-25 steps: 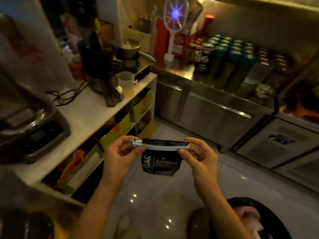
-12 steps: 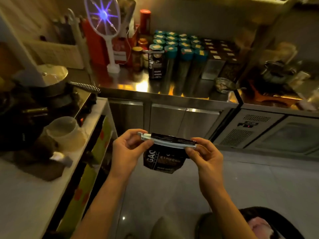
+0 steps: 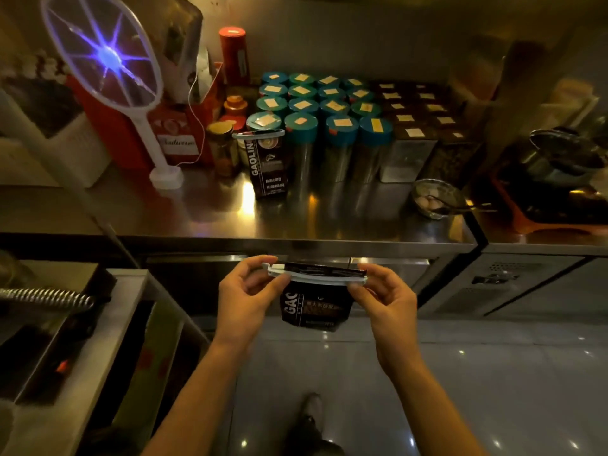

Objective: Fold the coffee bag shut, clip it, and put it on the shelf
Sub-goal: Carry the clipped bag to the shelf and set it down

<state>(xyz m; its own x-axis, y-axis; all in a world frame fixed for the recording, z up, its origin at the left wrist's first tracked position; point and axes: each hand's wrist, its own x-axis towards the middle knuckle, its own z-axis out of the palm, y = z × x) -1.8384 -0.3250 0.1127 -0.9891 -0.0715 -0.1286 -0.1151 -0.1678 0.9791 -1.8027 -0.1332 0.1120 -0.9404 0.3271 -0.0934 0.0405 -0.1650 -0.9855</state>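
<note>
In the head view, the person's two bare hands hold a small dark coffee bag (image 3: 311, 307) in mid-air just below the middle of the frame, over the tiled floor (image 3: 493, 373) and in front of the steel counter (image 3: 197, 212). A long white clip (image 3: 317, 277) runs across the bag's folded top, with a dark strip of folded bag showing above it. The left hand (image 3: 245, 299) pinches the clip's 9 o'clock end between thumb and fingers; the right hand (image 3: 383, 301) pinches the 3 o'clock end the same way, so the two hands are apart with the clip spanning between them and the bag hanging below it. Whether the clip is fully snapped shut cannot be told. At 12 o'clock from the bag, on the counter, a second coffee bag (image 3: 268, 162) stands upright with its own white clip across the top. Just behind and toward 1 o'clock of it stand rows of teal-lidded canisters (image 3: 329, 113), and further toward 2 o'clock darker tins (image 3: 418, 113) with pale labels. At 10 o'clock a white electric swatter (image 3: 102, 57) stands in its base, glowing blue at its centre. A small bowl (image 3: 437, 199) sits at 2 o'clock near the counter's edge. A lower white shelf (image 3: 108, 340) lies at 8 o'clock.
</note>
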